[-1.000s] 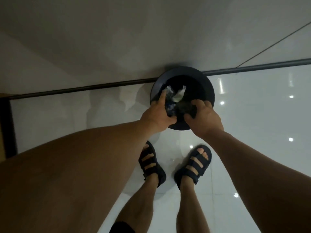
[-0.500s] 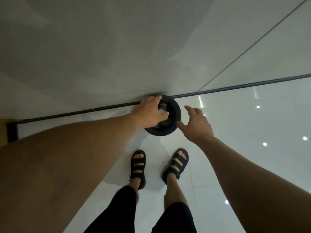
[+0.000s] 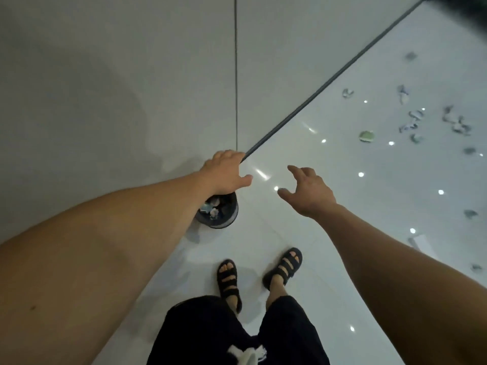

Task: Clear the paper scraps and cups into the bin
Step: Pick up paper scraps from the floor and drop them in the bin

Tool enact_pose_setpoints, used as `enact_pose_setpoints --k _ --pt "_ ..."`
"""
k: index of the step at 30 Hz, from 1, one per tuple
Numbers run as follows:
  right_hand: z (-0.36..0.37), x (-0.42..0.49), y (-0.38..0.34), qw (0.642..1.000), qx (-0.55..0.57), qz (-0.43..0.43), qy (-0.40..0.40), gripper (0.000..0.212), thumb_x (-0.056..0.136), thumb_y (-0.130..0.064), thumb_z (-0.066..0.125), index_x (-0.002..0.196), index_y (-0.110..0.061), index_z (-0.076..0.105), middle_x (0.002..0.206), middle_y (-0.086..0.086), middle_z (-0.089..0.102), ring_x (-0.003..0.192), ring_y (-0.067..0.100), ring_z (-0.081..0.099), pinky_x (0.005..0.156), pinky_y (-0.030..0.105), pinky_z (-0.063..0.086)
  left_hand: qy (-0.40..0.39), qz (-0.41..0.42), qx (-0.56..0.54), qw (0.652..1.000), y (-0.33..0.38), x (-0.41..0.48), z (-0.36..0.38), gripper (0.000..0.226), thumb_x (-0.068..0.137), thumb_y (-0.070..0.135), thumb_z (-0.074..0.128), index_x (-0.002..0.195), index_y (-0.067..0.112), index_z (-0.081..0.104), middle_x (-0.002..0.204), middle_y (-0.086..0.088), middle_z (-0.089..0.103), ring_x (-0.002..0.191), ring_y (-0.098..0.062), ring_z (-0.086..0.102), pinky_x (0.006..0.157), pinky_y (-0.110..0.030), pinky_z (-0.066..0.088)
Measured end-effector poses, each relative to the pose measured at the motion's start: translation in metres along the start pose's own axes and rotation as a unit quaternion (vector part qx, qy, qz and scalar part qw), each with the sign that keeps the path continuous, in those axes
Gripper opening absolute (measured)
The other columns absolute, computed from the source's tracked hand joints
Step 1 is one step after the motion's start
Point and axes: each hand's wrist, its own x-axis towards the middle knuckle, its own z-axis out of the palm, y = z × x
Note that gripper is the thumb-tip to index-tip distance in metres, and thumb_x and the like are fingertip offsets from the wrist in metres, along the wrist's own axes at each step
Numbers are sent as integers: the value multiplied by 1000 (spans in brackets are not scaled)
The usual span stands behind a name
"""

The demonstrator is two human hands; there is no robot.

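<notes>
Left hand and right hand empty, fingers loosely spread. Bin stands near left, part-filled. Paper scraps lie far right, probably the next pickup.

floor: glossy tile | wall: matt, smooth | scraps: crumpled paper

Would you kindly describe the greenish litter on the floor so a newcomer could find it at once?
Start at the dark strip where wall meets white floor. Right of it, among scattered scraps, lies the greenish litter: rounded, pale green, while its neighbours are smaller and grey-blue.
</notes>
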Motion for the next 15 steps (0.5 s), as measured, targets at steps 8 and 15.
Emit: enact_pose_setpoints --k 8,15 --pt "-70 -140 115 980 63 138 131 71 88 -57 50 149 -34 24 153 1 31 134 26 37 98 44 43 9 176 113 978 203 -31 -35 78 89 60 46 151 21 20 157 -4 24 143 -26 21 114 -46 24" --pt "-88 -279 263 942 102 251 197 71 88 -57 50 150 -33 24 152 1 31 134 26 36 101 44 42 18 308 153 939 409 -88 17 74 89 58 48 149 20 27 154 -4 31 140 -25 27 111 -44 27"
